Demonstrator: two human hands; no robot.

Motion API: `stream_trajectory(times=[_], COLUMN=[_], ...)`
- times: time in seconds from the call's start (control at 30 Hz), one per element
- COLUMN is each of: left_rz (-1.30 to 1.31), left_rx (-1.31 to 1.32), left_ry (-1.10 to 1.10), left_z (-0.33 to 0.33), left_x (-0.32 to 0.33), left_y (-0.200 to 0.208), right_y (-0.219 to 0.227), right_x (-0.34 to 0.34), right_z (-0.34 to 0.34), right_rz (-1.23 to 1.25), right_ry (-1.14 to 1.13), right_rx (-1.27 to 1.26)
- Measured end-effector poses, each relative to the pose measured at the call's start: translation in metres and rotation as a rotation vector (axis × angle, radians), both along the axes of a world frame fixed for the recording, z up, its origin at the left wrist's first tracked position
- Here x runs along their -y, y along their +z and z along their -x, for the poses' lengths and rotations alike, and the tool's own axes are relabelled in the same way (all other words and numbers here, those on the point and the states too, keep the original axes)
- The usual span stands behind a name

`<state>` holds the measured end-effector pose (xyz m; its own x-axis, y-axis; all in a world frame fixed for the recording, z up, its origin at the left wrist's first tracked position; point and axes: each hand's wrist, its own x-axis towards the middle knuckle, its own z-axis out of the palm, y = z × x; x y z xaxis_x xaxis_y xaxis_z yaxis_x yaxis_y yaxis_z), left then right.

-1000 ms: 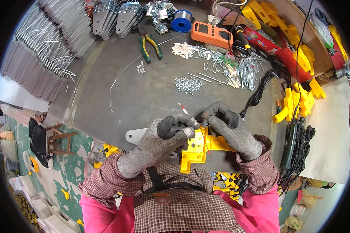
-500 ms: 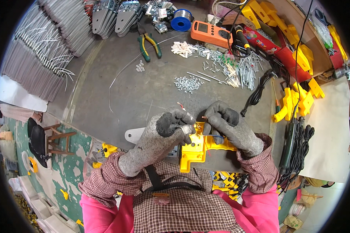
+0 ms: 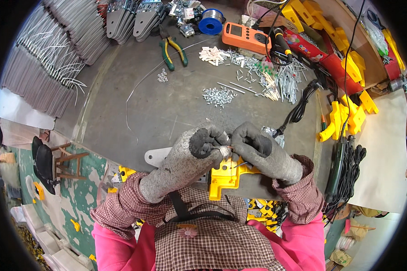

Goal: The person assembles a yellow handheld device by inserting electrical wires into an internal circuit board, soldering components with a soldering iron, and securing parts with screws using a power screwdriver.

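Head view: the thin wire (image 3: pixel 231 147) lay in the middle of the frame, slightly below centre, between the gloved left hand (image 3: pixel 196 147) and right hand (image 3: pixel 260 147), above a yellow plastic housing (image 3: pixel 224 180). Thumbs and fingers of both hands were drawn together at the tips, grasping wire (which strand each pinched, I could not tell, since the gloves hid most of it). The wire looked light and limp, probably easy to bend and easy to fray or snap at its end; a hold close to the tip, on the insulation, seemed best, though thick gloves would dull the feel. The housing looked light but stiff, its smooth plastic perhaps slippery, and its broad lower block offered the surest grip. That block reached the near edge of the grey tabletop (image 3: pixel 153 108), close to the checked apron (image 3: pixel 212 246), so a nudge downward could tip it off. The widest room for moving lay left of centre, where only a curved strand of solder (image 3: pixel 127 104) crossed; a pile of small screws (image 3: pixel 218 97) stood above the hands, and a black power cord (image 3: pixel 298 110) bounded the right.
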<state>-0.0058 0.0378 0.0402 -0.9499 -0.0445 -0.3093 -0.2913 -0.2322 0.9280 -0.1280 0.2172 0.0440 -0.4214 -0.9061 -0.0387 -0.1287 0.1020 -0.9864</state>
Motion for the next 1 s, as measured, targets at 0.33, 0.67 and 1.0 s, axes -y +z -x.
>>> stream_trajectory(times=[0.33, 0.67, 1.0], left_rz=[0.062, 1.31, 0.61], left_rx=[-0.065, -0.92, -0.456], left_ry=[0.079, -0.192, -0.092], left_z=[-0.004, -0.004, 0.001], left_x=[-0.005, 0.006, 0.006], left_y=[-0.003, 0.001, 0.009], right_y=[0.016, 0.01, 0.006], right_x=[-0.005, 0.003, 0.001], right_z=[-0.023, -0.011, -0.007], right_rz=[-0.088, -0.152, -0.118], right_ry=[-0.176, -0.114, -0.05], right_rx=[-0.444, 0.159, 0.023])
